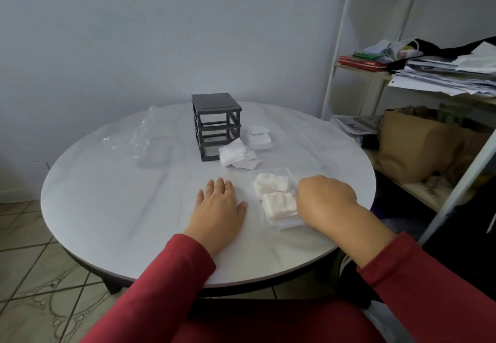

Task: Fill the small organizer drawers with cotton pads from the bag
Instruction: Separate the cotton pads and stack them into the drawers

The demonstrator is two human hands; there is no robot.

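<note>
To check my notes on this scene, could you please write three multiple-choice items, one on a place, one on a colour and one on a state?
1. Where does the plastic bag lie relative to the organizer frame?
A. to its left
B. to its right
C. on top of it

2. What colour are the sleeves?
A. blue
B. red
C. white

3. How is the left hand?
A. gripping the frame
B. lifted, holding a pad
C. flat on the table

Key: 1 A, the bag lies left of the frame. 2 B, both sleeves are red. 3 C, its straight fingers rest on the table.
</note>
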